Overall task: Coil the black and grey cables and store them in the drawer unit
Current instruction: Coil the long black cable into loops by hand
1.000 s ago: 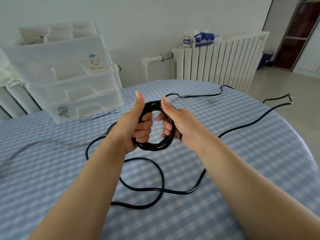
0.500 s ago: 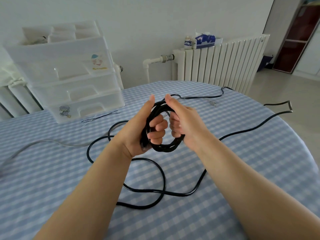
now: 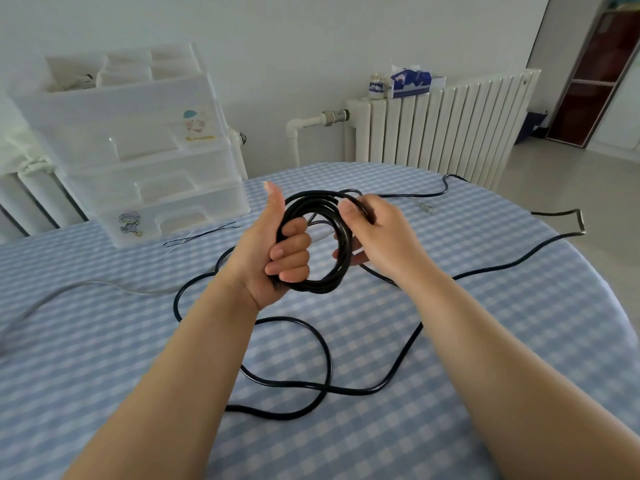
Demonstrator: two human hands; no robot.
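Trailing in loose loops across the checked tabletop (image 3: 104,358) at 6 o'clock, the black cable (image 3: 313,379) rose into a coil clamped in the left hand (image 3: 273,251), with the right hand (image 3: 377,233) pinching its rim. At 10 o'clock lay the grey cable (image 3: 86,285); beyond stood the drawer unit (image 3: 138,147).

Soft even daylight, faint shadows; wide-angle bending at edges, slight blur

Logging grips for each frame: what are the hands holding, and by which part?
Both grip the black cable's coil: left hand round its left side, right hand pinching its upper right.
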